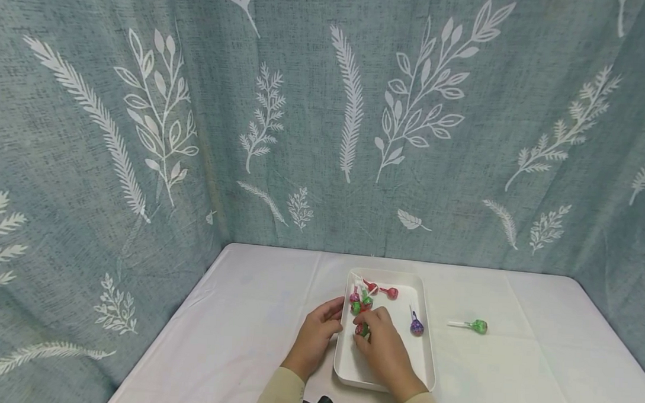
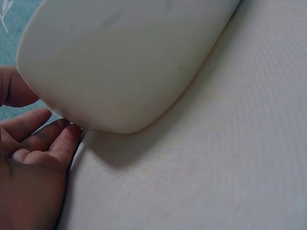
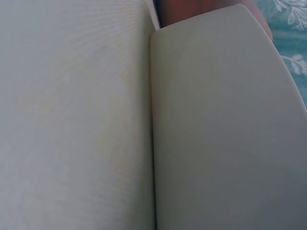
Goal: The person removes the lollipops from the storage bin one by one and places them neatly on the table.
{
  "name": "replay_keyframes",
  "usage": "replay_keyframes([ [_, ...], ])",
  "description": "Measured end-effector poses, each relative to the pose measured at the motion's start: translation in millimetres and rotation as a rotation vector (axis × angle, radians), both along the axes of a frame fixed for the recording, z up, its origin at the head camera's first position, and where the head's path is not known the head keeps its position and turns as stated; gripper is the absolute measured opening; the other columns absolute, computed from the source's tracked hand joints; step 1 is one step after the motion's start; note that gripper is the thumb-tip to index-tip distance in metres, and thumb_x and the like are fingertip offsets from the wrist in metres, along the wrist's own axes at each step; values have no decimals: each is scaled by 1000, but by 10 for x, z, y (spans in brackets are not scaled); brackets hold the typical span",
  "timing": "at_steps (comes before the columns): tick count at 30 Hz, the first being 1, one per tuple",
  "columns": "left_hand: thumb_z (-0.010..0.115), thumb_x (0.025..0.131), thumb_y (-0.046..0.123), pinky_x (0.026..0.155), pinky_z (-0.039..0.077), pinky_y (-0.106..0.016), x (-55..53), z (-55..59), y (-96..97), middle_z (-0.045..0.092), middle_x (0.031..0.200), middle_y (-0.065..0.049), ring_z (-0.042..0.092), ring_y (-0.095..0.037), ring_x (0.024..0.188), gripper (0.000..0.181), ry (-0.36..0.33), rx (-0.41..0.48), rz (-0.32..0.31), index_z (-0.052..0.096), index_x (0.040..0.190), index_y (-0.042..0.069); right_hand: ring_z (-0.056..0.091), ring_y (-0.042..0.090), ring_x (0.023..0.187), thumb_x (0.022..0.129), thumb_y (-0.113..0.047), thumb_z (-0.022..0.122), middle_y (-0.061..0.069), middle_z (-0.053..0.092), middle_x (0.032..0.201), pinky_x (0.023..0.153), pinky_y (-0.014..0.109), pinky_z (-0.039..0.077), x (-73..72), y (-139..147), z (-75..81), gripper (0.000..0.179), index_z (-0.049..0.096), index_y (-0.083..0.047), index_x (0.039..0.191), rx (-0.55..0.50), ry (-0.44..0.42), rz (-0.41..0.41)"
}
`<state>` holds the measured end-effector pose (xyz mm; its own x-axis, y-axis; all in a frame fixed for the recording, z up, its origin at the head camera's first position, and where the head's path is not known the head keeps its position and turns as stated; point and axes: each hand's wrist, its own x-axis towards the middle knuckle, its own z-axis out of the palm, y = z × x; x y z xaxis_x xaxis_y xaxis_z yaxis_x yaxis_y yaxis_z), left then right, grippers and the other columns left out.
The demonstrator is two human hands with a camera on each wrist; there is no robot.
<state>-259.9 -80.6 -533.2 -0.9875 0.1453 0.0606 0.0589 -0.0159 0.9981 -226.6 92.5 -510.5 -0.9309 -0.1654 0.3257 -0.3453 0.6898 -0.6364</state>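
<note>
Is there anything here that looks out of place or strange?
Yes. One green lollipop lies on the table, right of the tray, while the other lollipops are inside it.

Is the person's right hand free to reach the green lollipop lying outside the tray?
Probably yes, though that right hand already pinches a lollipop inside the tray. The green lollipop lies alone on the tablecloth, with nothing between.

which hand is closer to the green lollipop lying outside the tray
Right. The right hand is inside the tray, nearer the green lollipop; the left hand rests at the tray's far left side.
</note>
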Motion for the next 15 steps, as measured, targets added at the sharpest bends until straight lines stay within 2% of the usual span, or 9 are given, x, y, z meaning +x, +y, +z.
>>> replay_keyframes([
  [10, 59, 85, -2, 119, 45, -52, 2, -5, -9, 56, 156, -23, 53, -39, 145, 71, -6, 13, -5, 52, 155, -7, 58, 14, 88, 90, 1, 85, -2, 55, 104, 75, 29, 56, -3, 22, 9, 30, 66, -12, 108, -182, 109, -68],
  [15, 60, 86, -1, 118, 45, -54, -2, -11, -15, 55, 157, -23, 53, -39, 145, 70, 3, 9, -9, 52, 155, -8, 64, 15, 89, 91, 2, 83, 0, 61, 106, 74, 29, 57, -11, 38, 37, 26, 66, -10, 108, -272, 79, -100],
])
